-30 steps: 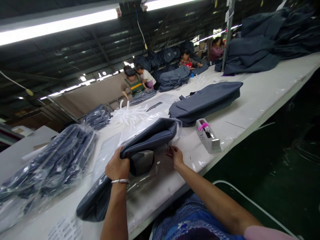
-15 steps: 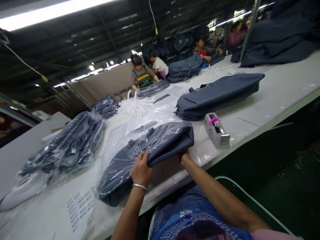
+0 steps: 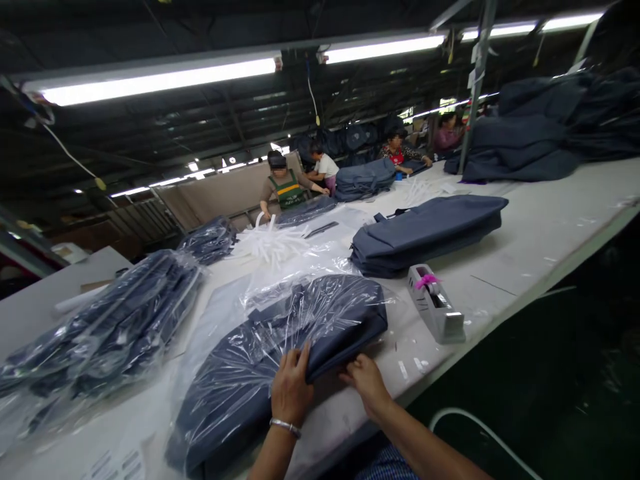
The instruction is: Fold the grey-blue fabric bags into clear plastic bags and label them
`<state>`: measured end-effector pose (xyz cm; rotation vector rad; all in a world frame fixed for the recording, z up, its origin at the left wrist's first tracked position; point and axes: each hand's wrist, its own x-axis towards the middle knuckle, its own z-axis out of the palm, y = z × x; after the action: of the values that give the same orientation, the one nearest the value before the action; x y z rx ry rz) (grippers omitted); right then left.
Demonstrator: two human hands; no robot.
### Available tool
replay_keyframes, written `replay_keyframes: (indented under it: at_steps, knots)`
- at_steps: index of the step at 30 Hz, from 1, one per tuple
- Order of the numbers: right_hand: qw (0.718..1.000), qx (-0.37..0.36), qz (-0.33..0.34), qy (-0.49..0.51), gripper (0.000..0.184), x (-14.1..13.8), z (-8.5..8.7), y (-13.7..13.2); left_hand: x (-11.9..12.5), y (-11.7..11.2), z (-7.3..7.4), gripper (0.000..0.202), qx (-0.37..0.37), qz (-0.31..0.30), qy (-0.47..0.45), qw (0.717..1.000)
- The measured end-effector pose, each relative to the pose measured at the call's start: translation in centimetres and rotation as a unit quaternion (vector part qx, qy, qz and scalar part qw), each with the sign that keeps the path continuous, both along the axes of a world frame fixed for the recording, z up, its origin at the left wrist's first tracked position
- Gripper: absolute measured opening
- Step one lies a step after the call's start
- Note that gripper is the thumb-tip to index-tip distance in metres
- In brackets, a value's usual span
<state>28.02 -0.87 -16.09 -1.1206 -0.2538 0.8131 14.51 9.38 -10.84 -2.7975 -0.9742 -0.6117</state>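
A folded dark blue bag in a clear plastic bag (image 3: pixel 300 333) lies flat on the white table (image 3: pixel 540 233) in front of me. My left hand (image 3: pixel 291 390), with a silver bangle at the wrist, presses down on its near edge, fingers curled over the plastic. My right hand (image 3: pixel 367 380) is beside it at the same edge, fingers bent and pinching the plastic under the bag's lower right corner.
A grey tape dispenser (image 3: pixel 434 303) with pink tape stands to the right. An unwrapped blue bag (image 3: pixel 425 230) lies behind it. Wrapped bags (image 3: pixel 110 327) are piled at the left. White strips (image 3: pixel 275 243) lie further back. Several people work at the far end.
The wrapped bag has been laid flat and the plastic pulled smooth over it. Both hands have come together at its near edge. The camera has tilted up.
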Motion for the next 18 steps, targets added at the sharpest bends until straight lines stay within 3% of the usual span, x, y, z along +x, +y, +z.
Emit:
replay_keyframes:
  at_steps: [3, 6, 10, 14, 16, 18]
  knots:
    - [0.995, 0.014, 0.035, 0.089, 0.043, -1.4, 0.8, -2.5, 1.1, 1.4, -1.0, 0.081, -0.013, 0.022, -0.014, 1.000]
    - [0.991, -0.009, 0.080, 0.110, 0.058, -1.3, 1.3, -5.2, 1.5, 2.3, -1.3, 0.078, -0.040, 0.029, -0.016, 0.999]
    - [0.976, -0.076, 0.193, 0.065, 0.068, -0.1, 1.7, -7.4, 0.6, 1.5, -0.5, 0.073, -0.073, -0.047, -0.007, 0.996]
    - [0.968, -0.097, 0.219, 0.080, 0.068, 0.4, 2.7, -6.5, -0.5, -0.2, 1.4, 0.048, -0.103, -0.138, -0.042, 0.984]
    - [0.960, -0.053, 0.237, 0.137, 0.064, 0.1, 3.3, -5.2, -0.7, -1.0, 2.1, 0.031, -0.095, -0.155, -0.061, 0.981]
    - [0.944, 0.008, 0.269, 0.193, 0.060, -0.4, 3.7, -3.9, -0.9, -1.7, 2.6, 0.026, -0.084, -0.170, -0.075, 0.979]
